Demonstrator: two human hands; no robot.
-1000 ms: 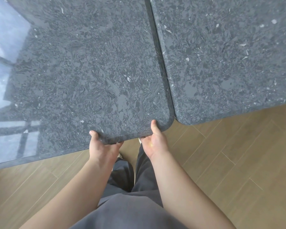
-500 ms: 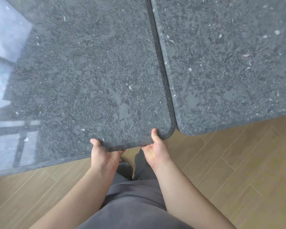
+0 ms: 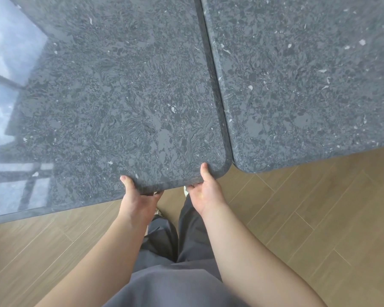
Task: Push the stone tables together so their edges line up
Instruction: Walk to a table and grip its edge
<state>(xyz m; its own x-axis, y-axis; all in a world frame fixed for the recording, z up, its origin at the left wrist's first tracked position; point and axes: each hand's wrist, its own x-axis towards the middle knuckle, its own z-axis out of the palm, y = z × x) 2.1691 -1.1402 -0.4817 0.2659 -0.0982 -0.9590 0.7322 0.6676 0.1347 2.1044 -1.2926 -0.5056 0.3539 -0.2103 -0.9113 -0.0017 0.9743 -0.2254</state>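
Gripping left table [image 3: 111, 96] edge, both hands [image 3: 140, 196] [image 3: 205, 191] (thumbs on top), right table [image 3: 308, 85] alongside

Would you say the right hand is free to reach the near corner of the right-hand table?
Probably yes: the right hand grips the left table beside the right table's corner, with only bare floor between.

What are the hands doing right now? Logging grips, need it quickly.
Left hand: grips the near edge of the left stone table, thumb on top.
Right hand: grips the same edge near its rounded corner, thumb on top.
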